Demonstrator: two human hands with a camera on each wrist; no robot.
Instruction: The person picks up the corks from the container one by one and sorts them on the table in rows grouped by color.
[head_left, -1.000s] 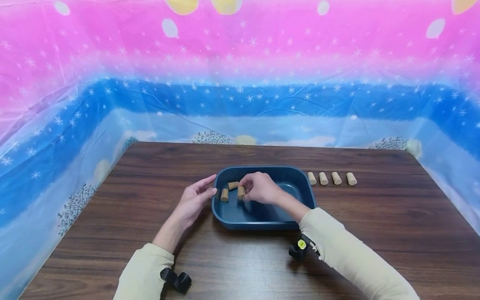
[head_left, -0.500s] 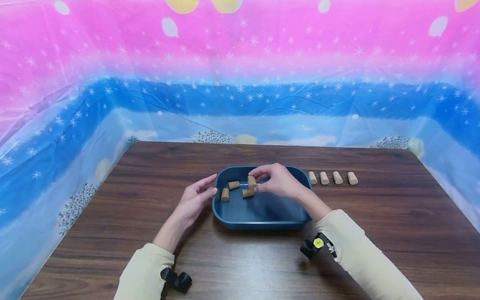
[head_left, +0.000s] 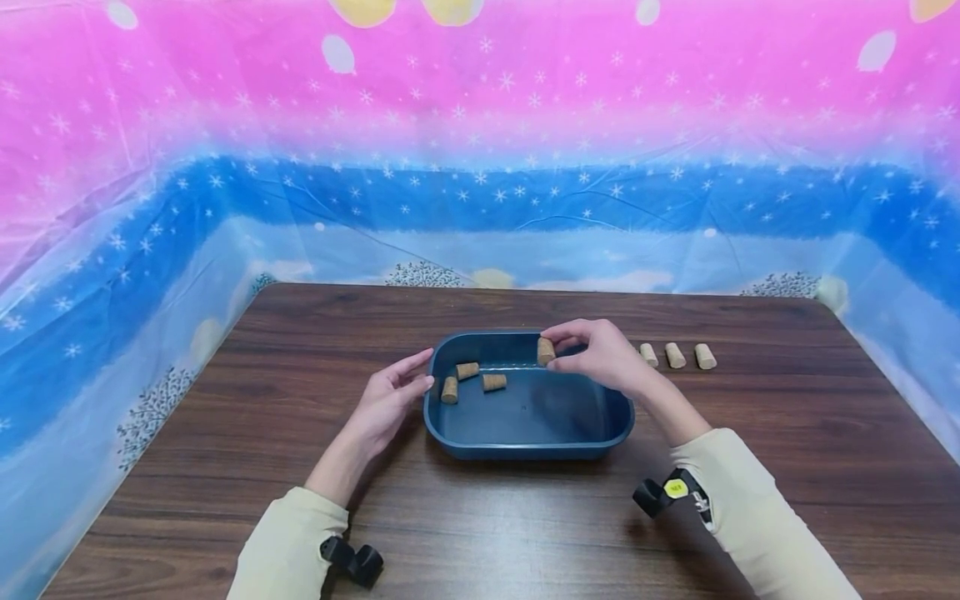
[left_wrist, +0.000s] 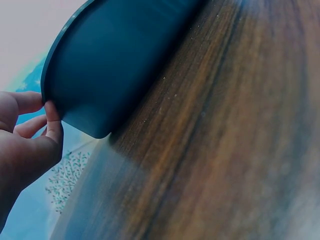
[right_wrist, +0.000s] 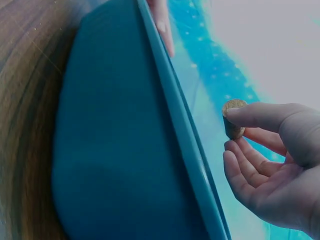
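Note:
A dark blue rectangular tray (head_left: 525,451) stands on the wooden table. Between thumb and fingers, my right hand (head_left: 600,354) pinches a cork (head_left: 546,352) above the tray's back right part. The right wrist view shows this cork (right_wrist: 234,119) raised over the rim. Straight fingers of my left hand (head_left: 387,400) touch the tray's left end, also visible at the tray wall (left_wrist: 100,70) in the left wrist view. Inside, toward the left, lie three corks: one by the back wall (head_left: 467,371), one standing near the left (head_left: 450,390), one on its side (head_left: 494,382).
A row of pale corks (head_left: 675,356) stands on the table (head_left: 780,400) right of the tray; my right hand hides the row's left end. A pink and blue snowflake cloth (head_left: 480,192) hangs around the table's back and sides.
My right hand has lifted a cork from the tray's left part and carried it right and up. One cork now lies on its side in the tray. My left hand stays put.

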